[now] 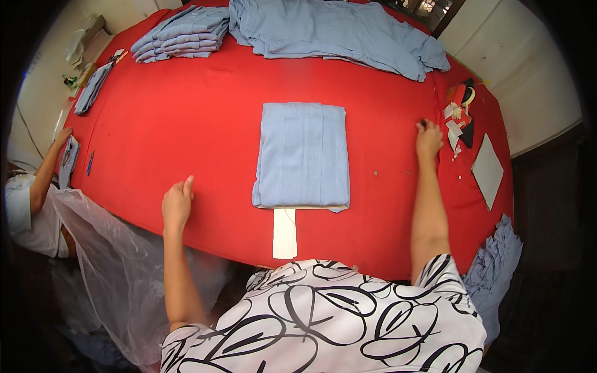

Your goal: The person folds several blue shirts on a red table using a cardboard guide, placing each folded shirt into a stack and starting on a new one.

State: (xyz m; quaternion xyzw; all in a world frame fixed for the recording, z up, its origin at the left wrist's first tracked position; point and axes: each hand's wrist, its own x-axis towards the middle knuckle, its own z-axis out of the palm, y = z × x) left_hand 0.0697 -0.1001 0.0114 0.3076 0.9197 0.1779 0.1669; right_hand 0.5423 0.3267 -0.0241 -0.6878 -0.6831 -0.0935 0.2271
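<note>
A folded light-blue garment (303,155) lies flat on the red-covered table in front of me. A cream card tag (285,234) sticks out from its near edge, and a pale layer peeks out beneath the cloth. My left hand (178,204) hovers over the table to the left of the garment, apart from it. Its fingers are loosely bent, the thumb stands off, and nothing shows in them. Over at the right, my right hand (429,140) is closed in a pinch near the small tools; a small dark bit shows at its fingertips, too small to name.
Stacked folded blue garments (183,36) and a loose blue cloth pile (336,34) line the far edge. Tape and scraps (457,118) and a white sheet (488,171) lie right. Another person's arm (50,165) reaches in at left, beside clear plastic (118,267) and a pen (91,163).
</note>
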